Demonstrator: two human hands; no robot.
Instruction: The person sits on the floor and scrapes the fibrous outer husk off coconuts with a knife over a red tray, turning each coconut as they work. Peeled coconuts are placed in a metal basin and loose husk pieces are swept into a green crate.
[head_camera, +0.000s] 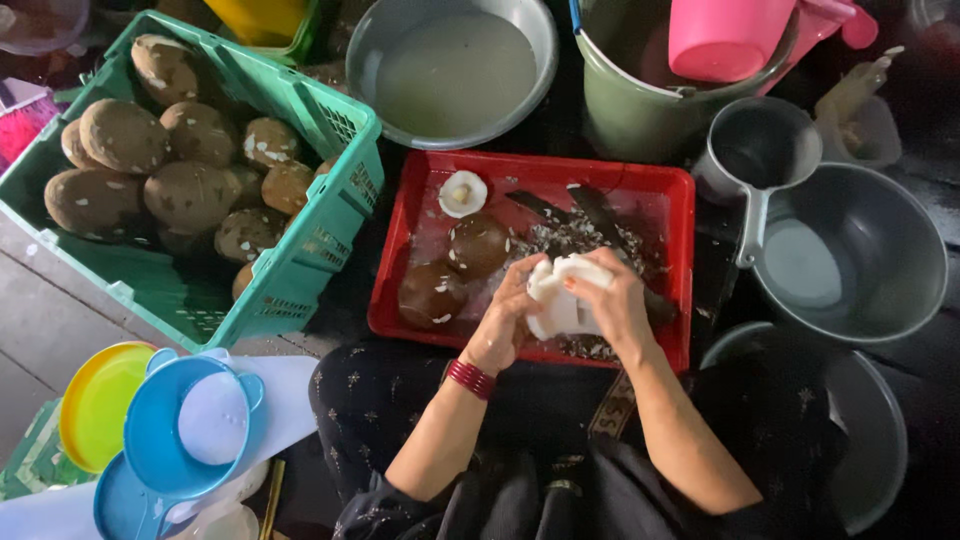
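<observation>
Coconut flesh (562, 300), a white peeled lump, sits clasped between both your hands over the near right part of the red tray (680, 200). Your left hand (503, 322) curls around its left side, fingers clenched on it; your right hand (612, 300) wraps it from the right and top, also gripping. Both are equally close, and the lump's long axis I cannot tell, since your fingers cover much of it. Whether a blade is in either hand is hidden. Just left of your left hand lie two brown husked coconuts (455, 270) in the tray, with a small white cut piece (463, 193) farther off and dark shavings scattered to the right. The tray's near edge runs right under your wrists, so open room lies mostly toward the far right of the tray. Beyond, a green crate (320, 250) of brown coconuts stands to the left, a grey basin of cloudy liquid (452, 70) far, and grey bowls (850, 255) to the right.
</observation>
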